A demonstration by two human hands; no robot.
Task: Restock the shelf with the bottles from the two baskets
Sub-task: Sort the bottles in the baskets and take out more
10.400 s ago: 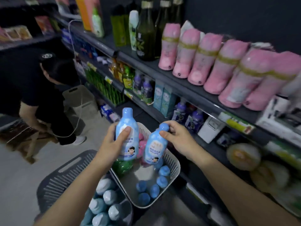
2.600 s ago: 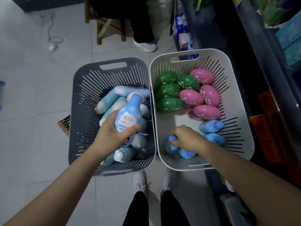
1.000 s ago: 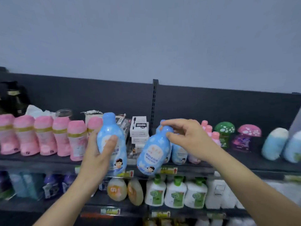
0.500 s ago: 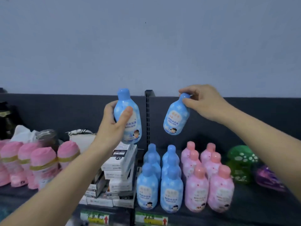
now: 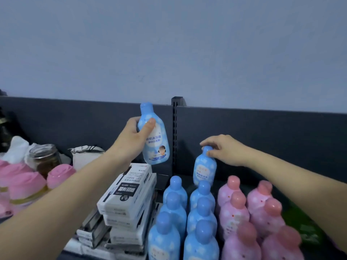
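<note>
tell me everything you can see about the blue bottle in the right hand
The blue bottle is small and glossy and looks like plastic. It is light blue with pale cloud-like patches, a rounded blue cap and a pale label with printed characters. It stands nearly upright, at the back of the right-hand row of shelved blue bottles, which hide its base. The right hand pinches its cap from above.

Bare forearms end in 2 bare hands: left hand [image 5: 131, 140], right hand [image 5: 226, 150].
</note>
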